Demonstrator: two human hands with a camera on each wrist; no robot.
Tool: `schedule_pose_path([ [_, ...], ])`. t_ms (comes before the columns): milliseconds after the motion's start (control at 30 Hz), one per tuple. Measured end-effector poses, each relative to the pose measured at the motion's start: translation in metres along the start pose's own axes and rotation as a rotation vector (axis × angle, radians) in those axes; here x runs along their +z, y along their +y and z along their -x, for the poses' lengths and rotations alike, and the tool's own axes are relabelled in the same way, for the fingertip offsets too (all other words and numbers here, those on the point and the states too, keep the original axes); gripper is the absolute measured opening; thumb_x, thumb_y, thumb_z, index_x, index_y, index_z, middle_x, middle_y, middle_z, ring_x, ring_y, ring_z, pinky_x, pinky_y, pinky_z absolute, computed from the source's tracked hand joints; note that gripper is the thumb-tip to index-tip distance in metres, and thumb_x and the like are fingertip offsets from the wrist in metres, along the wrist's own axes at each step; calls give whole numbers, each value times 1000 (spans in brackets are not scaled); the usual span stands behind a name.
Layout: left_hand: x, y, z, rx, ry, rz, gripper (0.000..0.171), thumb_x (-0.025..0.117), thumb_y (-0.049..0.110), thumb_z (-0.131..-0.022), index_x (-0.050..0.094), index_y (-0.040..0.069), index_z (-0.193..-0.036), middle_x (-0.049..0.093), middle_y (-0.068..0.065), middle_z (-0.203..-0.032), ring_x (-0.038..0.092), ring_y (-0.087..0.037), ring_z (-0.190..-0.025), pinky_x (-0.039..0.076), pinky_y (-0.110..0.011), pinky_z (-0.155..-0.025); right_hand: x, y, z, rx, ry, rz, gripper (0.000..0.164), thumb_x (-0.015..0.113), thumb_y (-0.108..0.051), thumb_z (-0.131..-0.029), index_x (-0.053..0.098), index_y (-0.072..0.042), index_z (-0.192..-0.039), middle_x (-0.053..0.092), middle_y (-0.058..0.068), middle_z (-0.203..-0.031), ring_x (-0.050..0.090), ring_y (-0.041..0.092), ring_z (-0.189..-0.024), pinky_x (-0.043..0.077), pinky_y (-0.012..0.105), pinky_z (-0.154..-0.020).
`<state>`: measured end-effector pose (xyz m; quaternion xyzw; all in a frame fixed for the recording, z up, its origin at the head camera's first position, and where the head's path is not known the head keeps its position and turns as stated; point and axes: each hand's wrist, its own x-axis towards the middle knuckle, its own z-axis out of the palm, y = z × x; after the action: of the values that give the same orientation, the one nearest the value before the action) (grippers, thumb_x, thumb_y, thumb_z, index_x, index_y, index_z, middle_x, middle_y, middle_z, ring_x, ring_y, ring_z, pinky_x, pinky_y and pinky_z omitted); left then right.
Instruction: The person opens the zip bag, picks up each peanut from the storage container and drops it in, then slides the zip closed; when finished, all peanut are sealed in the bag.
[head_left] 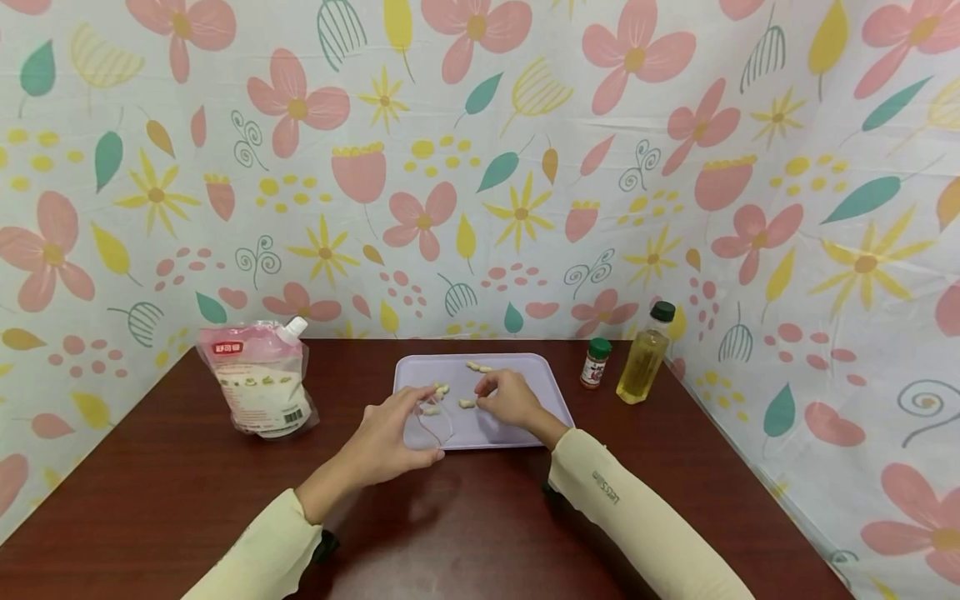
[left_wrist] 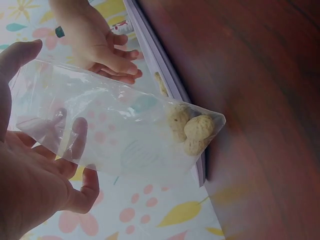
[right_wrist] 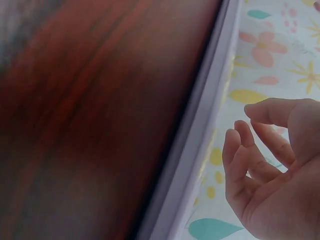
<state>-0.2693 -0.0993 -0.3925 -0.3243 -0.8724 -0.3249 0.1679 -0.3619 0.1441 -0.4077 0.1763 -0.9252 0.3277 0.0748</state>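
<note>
My left hand point(head_left: 382, 437) holds a clear plastic bag point(left_wrist: 120, 120) above the tray's near left part, thumb on one side and fingers spread on the other. Several peanuts point(left_wrist: 199, 127) lie gathered in the bag's far corner. On the lilac tray point(head_left: 517, 437) are more unshelled peanuts, one peanut point(head_left: 467, 403) just left of my right fingertips and others point(head_left: 474, 366) near the back rim. My right hand point(head_left: 513, 402) hovers over the tray with fingers loosely bent; in the right wrist view a gap shows between thumb and fingers, with nothing visible there.
A pink and white spouted pouch point(head_left: 262, 383) stands on the dark wooden table point(head_left: 135, 500) at left. Right of the tray are a small green-capped jar point(head_left: 595, 367) and an oil bottle point(head_left: 642, 362). Flowered cloth point(head_left: 420, 208) hangs behind the table and along its right side.
</note>
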Motion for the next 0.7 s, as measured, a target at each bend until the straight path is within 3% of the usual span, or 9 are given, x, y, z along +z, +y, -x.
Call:
schedule_pose_path([
  [233,1,0,0,36,10,50,81,89,27,-69,51,5,-138,61,-5,-125,58,-16,-108,24,-44,-78,5,12,-6,24,-50,42,4,77,-7,-82,74,-7,-85,71,-2,-80,62,11,-74,50,32,-70],
  [700,0,-1,-2,57,8,62,80,88,20,-69,51,4,-138,61,-8,-124,61,-16,-109,29,-45,-78,10,2,-13,73,-154,115,12,80,-9,-81,75,-9,-92,72,1,-86,66,14,-83,52,34,-76],
])
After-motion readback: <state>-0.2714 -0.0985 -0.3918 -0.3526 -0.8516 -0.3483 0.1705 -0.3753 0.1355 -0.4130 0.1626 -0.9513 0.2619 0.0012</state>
